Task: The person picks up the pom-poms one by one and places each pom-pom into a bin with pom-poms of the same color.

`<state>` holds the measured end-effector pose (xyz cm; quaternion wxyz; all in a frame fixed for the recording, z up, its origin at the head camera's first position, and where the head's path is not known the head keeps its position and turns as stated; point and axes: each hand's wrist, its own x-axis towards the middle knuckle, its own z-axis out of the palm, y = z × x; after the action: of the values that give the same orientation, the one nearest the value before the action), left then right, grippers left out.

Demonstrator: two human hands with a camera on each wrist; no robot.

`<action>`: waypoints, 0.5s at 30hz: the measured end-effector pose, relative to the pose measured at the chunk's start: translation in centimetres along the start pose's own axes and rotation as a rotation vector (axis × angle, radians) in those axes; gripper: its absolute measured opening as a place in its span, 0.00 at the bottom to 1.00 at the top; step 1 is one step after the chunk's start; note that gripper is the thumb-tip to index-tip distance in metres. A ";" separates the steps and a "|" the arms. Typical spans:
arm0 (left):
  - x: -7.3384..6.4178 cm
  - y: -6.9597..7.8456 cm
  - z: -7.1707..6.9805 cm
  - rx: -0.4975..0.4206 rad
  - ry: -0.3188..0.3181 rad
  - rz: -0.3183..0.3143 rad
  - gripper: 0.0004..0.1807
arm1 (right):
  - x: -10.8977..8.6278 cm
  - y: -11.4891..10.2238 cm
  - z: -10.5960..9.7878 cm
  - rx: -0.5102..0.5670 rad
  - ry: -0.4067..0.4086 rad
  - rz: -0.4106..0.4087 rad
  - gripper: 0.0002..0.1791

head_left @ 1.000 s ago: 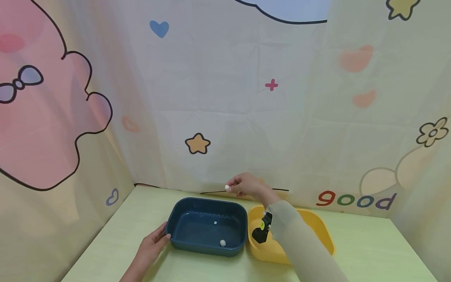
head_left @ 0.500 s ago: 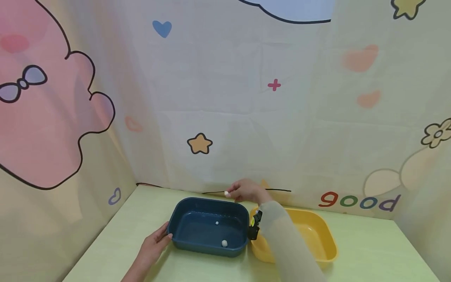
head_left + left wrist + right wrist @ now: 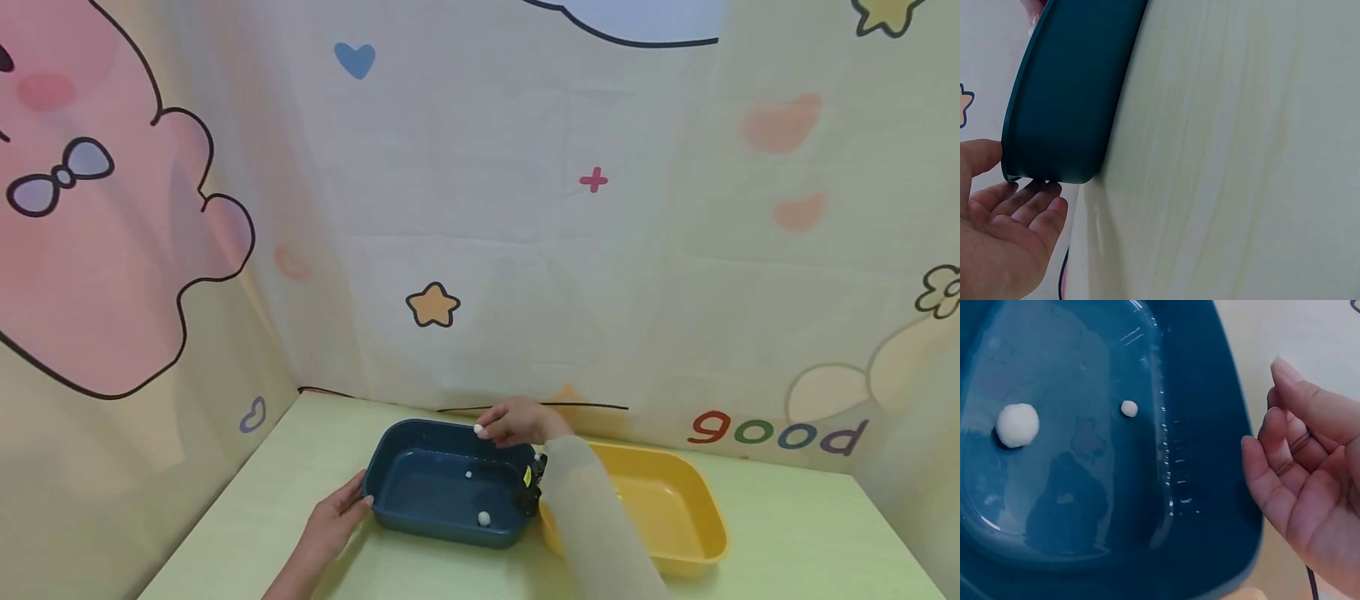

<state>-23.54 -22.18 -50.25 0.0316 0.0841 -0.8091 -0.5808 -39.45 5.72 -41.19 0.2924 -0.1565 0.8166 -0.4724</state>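
Note:
At the left end of a dark blue plastic basin [image 3: 438, 529], my left hand [image 3: 333, 517] grips the rim. In the left wrist view, the thumb [image 3: 982, 155] is at the rim and the curled fingers lie against the end wall. My right hand [image 3: 517, 421] is over the basin's back edge, pinching a small white pom-pom [image 3: 478, 429] between thumb and fingertips. The right wrist view hides that pom-pom behind the fingers. On the basin floor lie a larger white pom-pom [image 3: 1017, 425] towards the front and a tiny white pom-pom [image 3: 1129, 409] farther back.
To the right of the blue basin stands a yellow basin [image 3: 708, 533], partly covered by the right sleeve [image 3: 596, 517]. Both stand on a pale green table [image 3: 795, 533]. A printed curtain [image 3: 480, 250] closes off the back and sides.
My right hand has come down and nearer, from behind the blue basin to over its back edge, still pinching the pom-pom. The left hand keeps its grip; the head view has shifted slightly.

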 end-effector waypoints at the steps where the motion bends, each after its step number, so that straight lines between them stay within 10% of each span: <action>1: 0.0 0.0 0.0 0.001 0.000 -0.003 0.29 | 0.0 0.0 0.2 0.006 -0.005 0.003 0.16; 15: 0.1 0.2 0.2 0.013 -0.009 -0.021 0.29 | 0.8 1.0 1.4 -0.084 -0.038 0.032 0.15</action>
<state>-23.66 -21.98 -50.14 0.0215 0.0903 -0.8121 -0.5761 -39.13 4.84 -42.81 0.3088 -0.1645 0.8324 -0.4297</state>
